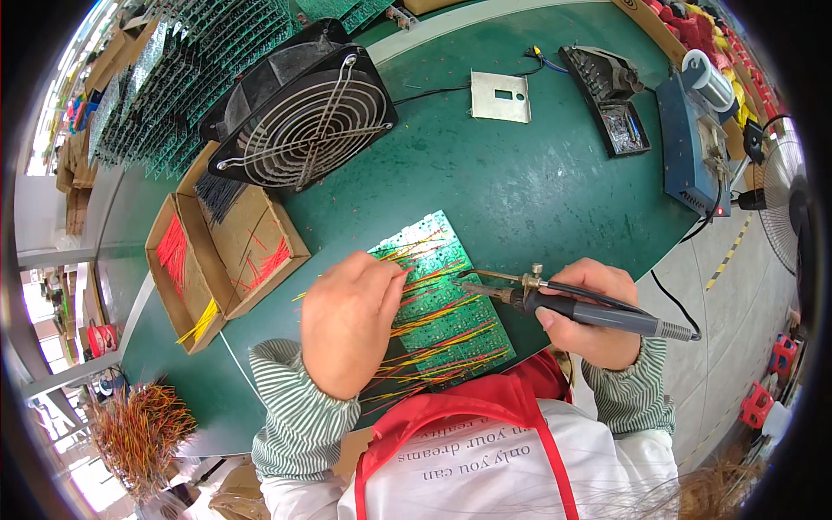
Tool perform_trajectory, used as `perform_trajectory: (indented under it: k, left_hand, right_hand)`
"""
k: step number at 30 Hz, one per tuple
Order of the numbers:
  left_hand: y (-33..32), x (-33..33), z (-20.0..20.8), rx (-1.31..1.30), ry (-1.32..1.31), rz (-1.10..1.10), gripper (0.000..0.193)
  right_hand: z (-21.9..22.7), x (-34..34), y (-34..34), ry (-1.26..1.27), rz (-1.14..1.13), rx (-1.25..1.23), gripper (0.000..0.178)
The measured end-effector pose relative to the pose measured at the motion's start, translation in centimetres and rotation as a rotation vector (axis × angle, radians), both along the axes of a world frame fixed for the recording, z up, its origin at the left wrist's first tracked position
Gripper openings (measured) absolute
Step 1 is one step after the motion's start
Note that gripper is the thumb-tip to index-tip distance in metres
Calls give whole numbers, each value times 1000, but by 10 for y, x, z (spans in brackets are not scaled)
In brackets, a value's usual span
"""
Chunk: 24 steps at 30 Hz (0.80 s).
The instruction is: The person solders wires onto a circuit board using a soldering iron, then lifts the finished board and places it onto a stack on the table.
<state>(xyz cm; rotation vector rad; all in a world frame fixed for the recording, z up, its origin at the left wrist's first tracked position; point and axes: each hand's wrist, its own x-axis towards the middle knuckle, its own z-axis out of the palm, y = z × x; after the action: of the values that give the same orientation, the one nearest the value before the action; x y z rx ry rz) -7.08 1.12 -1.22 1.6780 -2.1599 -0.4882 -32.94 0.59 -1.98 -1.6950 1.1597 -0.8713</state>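
A green circuit board [451, 334] lies on the green table in front of me, with several red and yellow wires [433, 364] sticking out of it. My left hand [347, 321] rests on the board's left part, fingertips pinching at a wire near its upper middle. My right hand [594, 312] grips a soldering iron [555, 303] with a grey handle. Its tip points left and touches the board close to my left fingertips.
A black fan with a wire grille [299, 108] stands at the back left. Cardboard boxes [221, 260] of cut red, yellow and black wires sit beside it. Stacked green boards [173, 78] fill the far left. A metal plate [500, 95], iron stand [607, 95] and blue soldering station [689, 147] are at the back right.
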Motion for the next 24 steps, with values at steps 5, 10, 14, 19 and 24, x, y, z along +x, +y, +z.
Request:
perform_trajectory:
  k: [5, 10, 14, 19, 24]
  left_hand:
    - [-2, -14, -9, 60, 60, -106, 8]
    - [-9, -19, -25, 108, 121, -99, 9]
    - [-10, -21, -27, 112, 135, -91, 10]
    - [-11, -24, -29, 100, 116, -99, 11]
    - [-9, -24, -29, 80, 118, -85, 10]
  right_hand:
    - [1, -8, 1, 15, -20, 5, 19]
    - [3, -10, 1, 20, -51, 34, 20]
    - [0, -9, 1, 13, -53, 29, 20]
    - [-6, -8, -1, 7, -46, 37, 20]
    - [-3, -9, 1, 21, -55, 2, 20]
